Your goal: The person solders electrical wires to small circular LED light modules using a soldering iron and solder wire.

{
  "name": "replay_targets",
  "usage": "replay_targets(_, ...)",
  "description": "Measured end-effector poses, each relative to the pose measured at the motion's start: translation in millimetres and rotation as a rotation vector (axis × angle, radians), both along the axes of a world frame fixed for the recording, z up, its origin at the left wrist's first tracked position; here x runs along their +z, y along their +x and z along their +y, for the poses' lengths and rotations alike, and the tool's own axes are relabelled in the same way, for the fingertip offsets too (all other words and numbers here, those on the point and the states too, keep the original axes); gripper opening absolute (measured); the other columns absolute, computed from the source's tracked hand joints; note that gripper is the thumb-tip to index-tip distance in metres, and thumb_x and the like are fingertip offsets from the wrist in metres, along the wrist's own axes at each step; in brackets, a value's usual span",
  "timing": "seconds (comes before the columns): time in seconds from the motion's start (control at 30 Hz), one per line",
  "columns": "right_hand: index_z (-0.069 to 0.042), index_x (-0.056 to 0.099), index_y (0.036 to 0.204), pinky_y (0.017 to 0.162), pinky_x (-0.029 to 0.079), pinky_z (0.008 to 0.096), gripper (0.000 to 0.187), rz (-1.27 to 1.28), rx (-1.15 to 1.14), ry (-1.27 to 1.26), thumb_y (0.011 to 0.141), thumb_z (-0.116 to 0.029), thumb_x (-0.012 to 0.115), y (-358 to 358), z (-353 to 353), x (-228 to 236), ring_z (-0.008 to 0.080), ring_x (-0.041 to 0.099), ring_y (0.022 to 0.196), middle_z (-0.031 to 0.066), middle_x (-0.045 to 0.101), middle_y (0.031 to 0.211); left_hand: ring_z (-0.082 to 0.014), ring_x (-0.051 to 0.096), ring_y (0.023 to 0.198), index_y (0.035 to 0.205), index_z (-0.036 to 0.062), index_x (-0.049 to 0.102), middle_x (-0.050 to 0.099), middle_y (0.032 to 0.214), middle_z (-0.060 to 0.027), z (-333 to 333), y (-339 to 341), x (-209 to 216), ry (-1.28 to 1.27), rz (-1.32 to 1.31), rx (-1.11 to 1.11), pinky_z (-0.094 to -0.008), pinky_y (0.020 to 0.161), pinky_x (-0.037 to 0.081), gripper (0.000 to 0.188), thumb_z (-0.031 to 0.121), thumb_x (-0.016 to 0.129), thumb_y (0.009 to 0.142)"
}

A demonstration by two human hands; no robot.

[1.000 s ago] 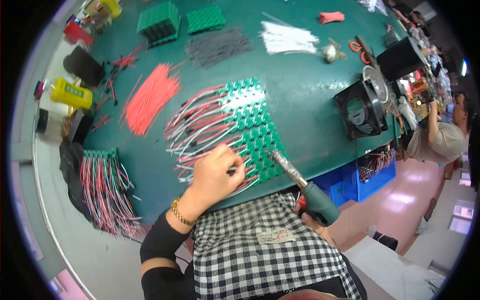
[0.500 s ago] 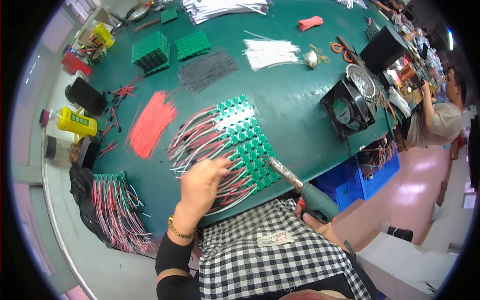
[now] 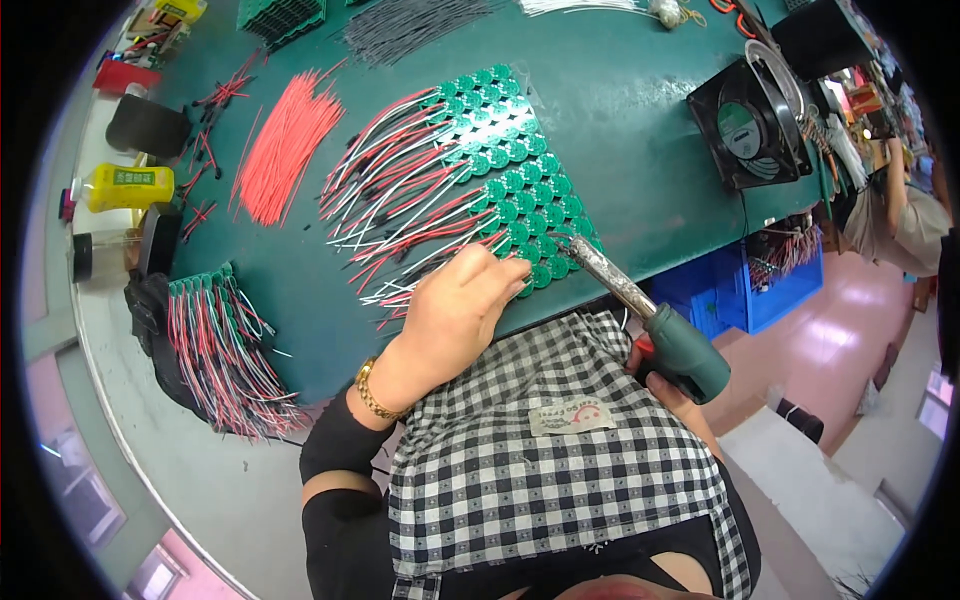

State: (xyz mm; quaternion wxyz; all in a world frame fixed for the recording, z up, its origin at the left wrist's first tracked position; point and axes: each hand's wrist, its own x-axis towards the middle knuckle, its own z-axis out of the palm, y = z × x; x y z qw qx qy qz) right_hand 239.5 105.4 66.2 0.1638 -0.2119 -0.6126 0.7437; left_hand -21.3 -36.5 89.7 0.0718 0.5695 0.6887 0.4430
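Note:
My right hand (image 3: 672,392) grips the green pistol-shaped handle of a soldering gun (image 3: 690,355), whose metal barrel points up and left. Its tip is over the near right part of a panel of round green circuit boards (image 3: 540,195). Red, white and black wires (image 3: 390,180) fan out leftward from the panel. My left hand (image 3: 450,315) is closed in a pinch at the panel's near edge, close to the iron's tip; what its fingertips hold is hidden.
Loose red wires (image 3: 290,145) and dark wires (image 3: 415,25) lie on the green table. A black fan (image 3: 750,125) stands at right, above a blue bin (image 3: 780,285). A wired board bundle (image 3: 225,350) hangs at the left edge. Another person (image 3: 905,210) sits far right.
The view has shifted, so the table sits higher in the picture. My left hand has moved right from over the wires to the panel's near edge. The soldering gun stays over the panel.

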Motion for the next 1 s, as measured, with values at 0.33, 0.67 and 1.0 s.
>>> replay_targets(0.33, 0.003, 0.060, 0.095, 0.062, 0.047, 0.0302, 0.029, -0.073, 0.008, 0.232, 0.073, -0.015, 0.065, -1.0, -1.3, 10.2, 0.0188, 0.059, 0.067, 0.0099, 0.061, 0.079, -0.0074, 0.044, 0.048, 0.075, 0.0034, 0.058, 0.052, 0.071, -0.0031, 6.9, 4.7, -1.3, 0.015, -0.126, 0.195, -0.0216, 0.042, 0.036, 0.012, -0.006, 0.063, 0.069)
replay_targets(0.67, -0.003, 0.063, 0.096, 0.070, 0.046, 0.0399, 0.034, -0.321, 0.125, 0.633, 0.070, -0.024, 0.071, 54.3, 14.4, -20.3, 0.0312, 0.059, 0.078, 0.0131, 0.063, 0.090, -0.0216, 0.056, 0.059, 0.072, 0.0052, 0.056, 0.052, 0.071, -0.0059, 5.7, 14.8, -0.1, -0.034, -0.054, 0.117, -0.0314, 0.052, 0.046, 0.012, 0.000, 0.066, 0.067)
replay_targets(1.0, -0.001, 0.059, 0.106, 0.073, 0.046, 0.0319, 0.036, -0.257, 0.054, 0.083, 0.074, -0.016, 0.068, 40.1, 4.2, -7.4, 0.0211, 0.059, 0.082, 0.0111, 0.061, 0.097, -0.0125, 0.051, 0.056, 0.075, 0.0037, 0.057, 0.053, 0.075, -0.0049, 14.3, 1.3, 21.1, 0.030, -0.085, 0.108, -0.0238, 0.045, 0.041, 0.013, -0.005, 0.064, 0.068)
